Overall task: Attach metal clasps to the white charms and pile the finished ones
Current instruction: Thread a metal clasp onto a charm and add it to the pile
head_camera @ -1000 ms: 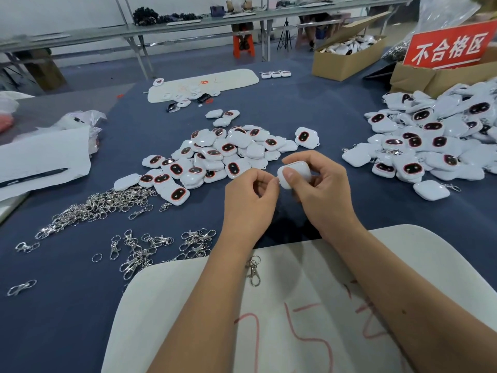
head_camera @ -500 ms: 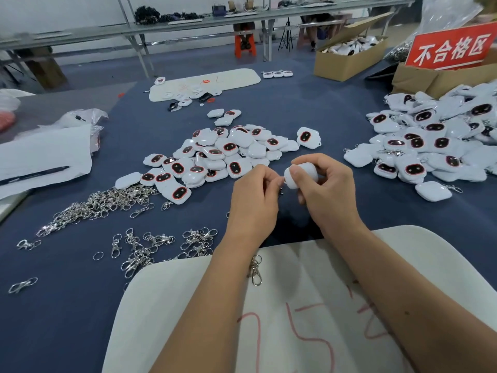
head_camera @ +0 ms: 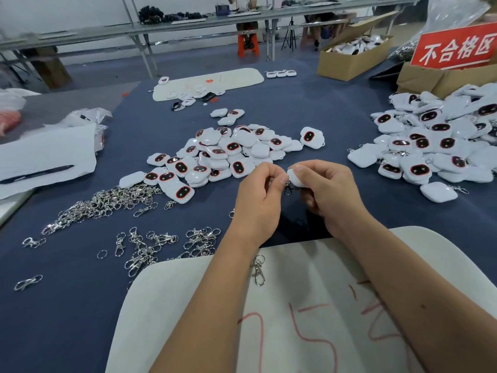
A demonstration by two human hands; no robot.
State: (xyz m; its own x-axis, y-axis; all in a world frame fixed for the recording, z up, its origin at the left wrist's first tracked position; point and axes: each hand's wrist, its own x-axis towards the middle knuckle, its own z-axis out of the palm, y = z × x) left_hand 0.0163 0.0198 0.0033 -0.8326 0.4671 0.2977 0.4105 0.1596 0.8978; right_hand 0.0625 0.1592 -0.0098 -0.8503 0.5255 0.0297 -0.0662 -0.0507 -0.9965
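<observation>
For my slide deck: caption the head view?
Right hand holds a white charm while left hand fits a clasp.

A small-goods assembly workshop — a factory floor set up for hand work. A wide work table [head_camera: 80,305] covered in dark blue cloth carries parts in bulk: a central heap of white charms [head_camera: 228,152], a larger heap [head_camera: 443,141] at the right, and loose metal clasps [head_camera: 107,203] spread at the near left. At the far right stand open cardboard boxes [head_camera: 347,63] of the same charms and a red sign [head_camera: 457,49] with white Chinese characters. Further back, long metal-framed benches [head_camera: 188,24] line the room, with an orange stool [head_camera: 248,44] beneath one — seating for other workers.
</observation>
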